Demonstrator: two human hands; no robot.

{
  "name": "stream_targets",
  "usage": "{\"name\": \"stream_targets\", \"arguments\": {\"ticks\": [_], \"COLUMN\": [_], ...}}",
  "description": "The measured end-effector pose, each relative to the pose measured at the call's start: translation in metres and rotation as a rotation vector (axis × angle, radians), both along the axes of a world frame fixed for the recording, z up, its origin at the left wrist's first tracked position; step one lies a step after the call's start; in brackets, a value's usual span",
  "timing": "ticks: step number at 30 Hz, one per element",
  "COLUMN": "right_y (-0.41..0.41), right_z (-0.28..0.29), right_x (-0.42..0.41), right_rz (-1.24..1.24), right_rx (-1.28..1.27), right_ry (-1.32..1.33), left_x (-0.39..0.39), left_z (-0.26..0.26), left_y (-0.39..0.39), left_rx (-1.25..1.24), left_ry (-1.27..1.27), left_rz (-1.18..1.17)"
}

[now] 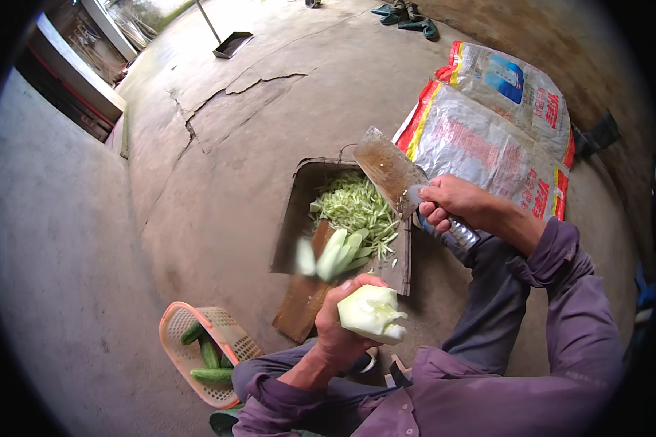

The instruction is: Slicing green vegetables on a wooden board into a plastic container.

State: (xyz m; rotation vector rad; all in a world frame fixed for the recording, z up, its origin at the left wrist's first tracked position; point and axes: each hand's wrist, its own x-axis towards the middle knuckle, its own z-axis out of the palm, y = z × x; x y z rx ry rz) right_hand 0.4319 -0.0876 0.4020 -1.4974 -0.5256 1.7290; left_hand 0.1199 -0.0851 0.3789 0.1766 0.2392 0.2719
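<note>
My left hand [336,328] grips a pale, peeled chunk of gourd or large cucumber [370,315] with a ragged cut end. In my right hand [451,202] is a metal-handled cleaver [391,169], its broad, stained blade raised over the right rim of a dark scoop-shaped pan [291,240]. Shredded pale-green vegetable [355,205] is heaped inside that pan. Several long slices [339,255] lie in front of the heap on a wooden board [300,306], which slants out of the pan toward me. One pale slice [305,257] at the left looks blurred.
An orange-rimmed plastic basket [177,355] on the left holds several green cucumbers [210,352]. Flattened printed woven sacks [486,131] cover the floor at right. Farther off are a long-handled dustpan [233,45], green shoes [407,21] and a cracked concrete floor [224,136].
</note>
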Motion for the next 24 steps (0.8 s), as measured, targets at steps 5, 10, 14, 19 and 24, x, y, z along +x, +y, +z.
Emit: {"name": "stream_targets", "arguments": {"ticks": [5, 10, 14, 19, 24], "right_y": [0.006, 0.019, 0.021, 0.023, 0.025], "right_z": [0.002, -0.017, -0.033, -0.046, -0.052], "right_x": [-0.005, 0.013, 0.024, 0.024, 0.022], "right_rz": [-0.018, 0.044, 0.000, -0.067, 0.018], "right_rx": [0.000, 0.019, -0.014, -0.101, -0.042], "right_ry": [-0.037, -0.055, -0.190, -0.139, -0.297], "left_x": [0.009, 0.008, 0.002, -0.002, 0.002], "left_z": [0.004, -0.005, -0.009, -0.008, -0.008], "left_y": [0.002, 0.000, -0.003, -0.002, -0.010], "left_rx": [-0.168, -0.044, -0.042, -0.120, -0.039], "left_ry": [-0.207, -0.101, 0.006, -0.041, -0.045], "left_rz": [-0.023, 0.017, 0.037, 0.016, -0.045]}}
